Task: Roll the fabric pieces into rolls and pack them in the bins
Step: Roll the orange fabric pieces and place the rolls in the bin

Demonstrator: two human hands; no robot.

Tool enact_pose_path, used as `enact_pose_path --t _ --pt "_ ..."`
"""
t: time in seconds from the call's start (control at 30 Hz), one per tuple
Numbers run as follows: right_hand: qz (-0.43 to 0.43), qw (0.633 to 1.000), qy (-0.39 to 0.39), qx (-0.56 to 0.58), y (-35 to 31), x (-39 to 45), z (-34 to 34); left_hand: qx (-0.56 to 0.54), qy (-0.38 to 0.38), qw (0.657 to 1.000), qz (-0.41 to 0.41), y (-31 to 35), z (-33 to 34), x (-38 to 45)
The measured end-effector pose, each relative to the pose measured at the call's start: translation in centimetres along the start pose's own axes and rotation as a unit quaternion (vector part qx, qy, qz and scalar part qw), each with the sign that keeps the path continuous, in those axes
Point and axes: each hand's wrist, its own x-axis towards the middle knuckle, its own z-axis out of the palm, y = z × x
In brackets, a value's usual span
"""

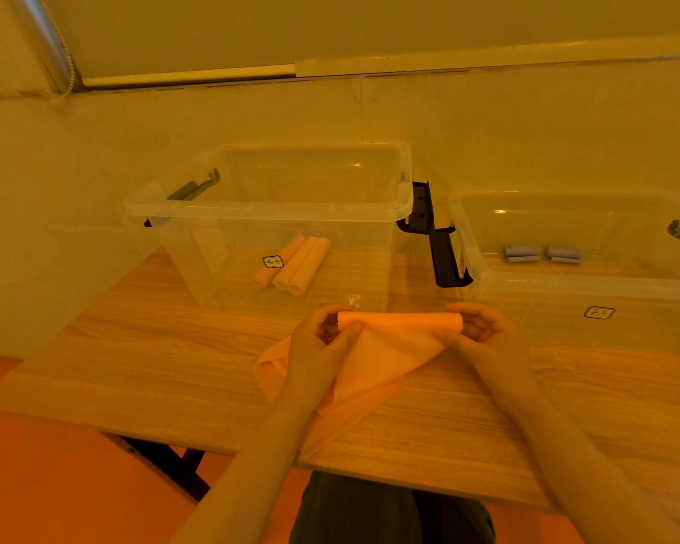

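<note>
At frame centre, left hand [322,335] and right hand [477,327] each grip an end of the half-rolled orange fabric [385,347], fingers curled around it.

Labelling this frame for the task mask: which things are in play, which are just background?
In play: orange fabric, left hand, right hand, left bin with orange rolls, right bin with grey-blue rolls.
Background: table, wall rail.

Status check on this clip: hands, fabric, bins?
Left hand and right hand grip orange fabric, half rolled. Left bin: three orange rolls. Right bin: two blue rolls. Nothing blocking.
</note>
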Motion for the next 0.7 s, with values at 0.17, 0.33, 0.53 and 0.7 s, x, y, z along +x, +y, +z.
enact_pose_path --t 0.17,0.33,0.53,0.7 --pt "0.010 1.000 -0.021 -0.016 -0.07 0.01 -0.04 -0.019 0.028 0.999 -0.003 0.01 -0.08 0.04" --pt "0.008 1.000 -0.023 -0.018 0.02 -0.02 -0.07 -0.030 0.039 0.999 -0.014 -0.39 0.01 0.16" --pt "0.010 1.000 -0.009 -0.008 0.19 0.05 -0.16 -0.037 0.008 0.999 -0.014 -0.41 -0.10 0.21" --pt "0.016 1.000 -0.007 -0.004 0.10 0.12 -0.08 -0.022 0.005 1.000 -0.007 -0.18 -0.09 0.05"
